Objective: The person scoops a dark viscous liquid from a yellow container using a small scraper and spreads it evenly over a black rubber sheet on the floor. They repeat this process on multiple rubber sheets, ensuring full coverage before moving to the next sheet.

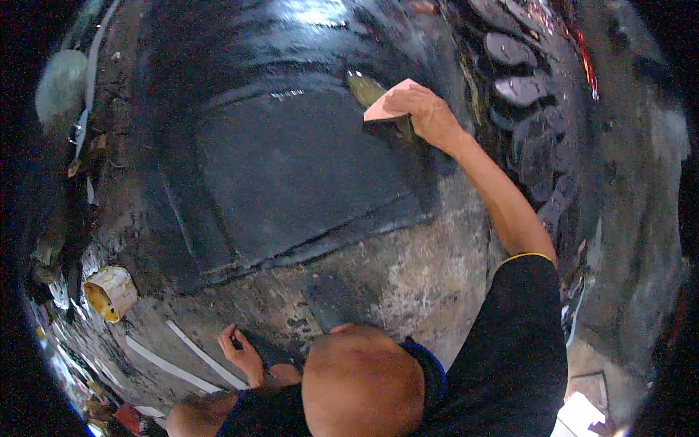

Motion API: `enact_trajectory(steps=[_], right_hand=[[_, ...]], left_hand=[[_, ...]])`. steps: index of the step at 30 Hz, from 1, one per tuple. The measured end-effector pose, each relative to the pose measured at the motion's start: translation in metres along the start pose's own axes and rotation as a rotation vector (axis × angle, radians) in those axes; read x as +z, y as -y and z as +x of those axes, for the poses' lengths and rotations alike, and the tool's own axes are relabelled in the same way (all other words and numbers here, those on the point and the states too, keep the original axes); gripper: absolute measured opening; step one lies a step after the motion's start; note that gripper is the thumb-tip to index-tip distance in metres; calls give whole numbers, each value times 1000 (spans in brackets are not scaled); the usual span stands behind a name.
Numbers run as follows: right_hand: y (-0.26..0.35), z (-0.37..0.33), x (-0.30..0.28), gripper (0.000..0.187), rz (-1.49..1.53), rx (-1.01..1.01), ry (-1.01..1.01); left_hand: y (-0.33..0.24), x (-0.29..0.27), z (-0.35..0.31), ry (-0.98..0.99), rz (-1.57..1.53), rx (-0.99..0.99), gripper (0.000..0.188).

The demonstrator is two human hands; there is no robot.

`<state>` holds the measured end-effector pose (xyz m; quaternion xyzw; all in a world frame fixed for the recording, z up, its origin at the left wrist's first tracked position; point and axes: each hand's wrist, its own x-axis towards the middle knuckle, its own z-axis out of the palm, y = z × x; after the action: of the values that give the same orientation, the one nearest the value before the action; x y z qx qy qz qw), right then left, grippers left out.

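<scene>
My right hand (431,115) reaches far forward and grips a flat pink piece (389,104) with a straight edge, perhaps a spreader or pad. That edge lies over the far right corner of a dark, roughly rectangular panel (291,160). Beside the piece is a yellowish-brown patch (364,89) on the dark, shiny surface (291,54). Down near my knees (364,375), my left hand (244,355) hangs with loosely curled fingers, a gap showing between thumb and finger. I see nothing in it; its underside is hidden.
A stained white tub (111,293) lies tipped on the left. Pale strips (207,355) run along the floor near my left hand. Dark, glossy rounded lumps (520,89) line the far right. A bright white scrap (580,416) lies at the lower right.
</scene>
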<state>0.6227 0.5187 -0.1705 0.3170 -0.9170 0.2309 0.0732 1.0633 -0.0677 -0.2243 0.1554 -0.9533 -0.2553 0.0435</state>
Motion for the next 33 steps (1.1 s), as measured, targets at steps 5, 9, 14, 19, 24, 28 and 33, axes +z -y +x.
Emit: enact_trajectory(steps=[5, 9, 14, 19, 24, 28, 33], right_hand=[[30, -82, -5, 40, -43, 216, 137], [78, -136, 2, 42, -160, 334, 129], [119, -154, 13, 46, -242, 436, 48], [143, -115, -36, 41, -42, 860, 247], [193, 58, -151, 50, 449, 769, 155], [300, 177, -194, 55, 750, 551, 164], [354, 251, -219, 55, 825, 439, 155]], left_hand=[[-22, -6, 4, 10, 31, -8, 15], [-7, 1, 0, -15, 25, -12, 15], [-14, -2, 6, -26, 8, 51, 15], [-23, 7, 6, -50, -80, -45, 17], [-24, 4, 8, -150, -188, -85, 17], [-16, -16, 5, -213, -227, -126, 16], [-20, -14, 6, -230, -340, -97, 15]])
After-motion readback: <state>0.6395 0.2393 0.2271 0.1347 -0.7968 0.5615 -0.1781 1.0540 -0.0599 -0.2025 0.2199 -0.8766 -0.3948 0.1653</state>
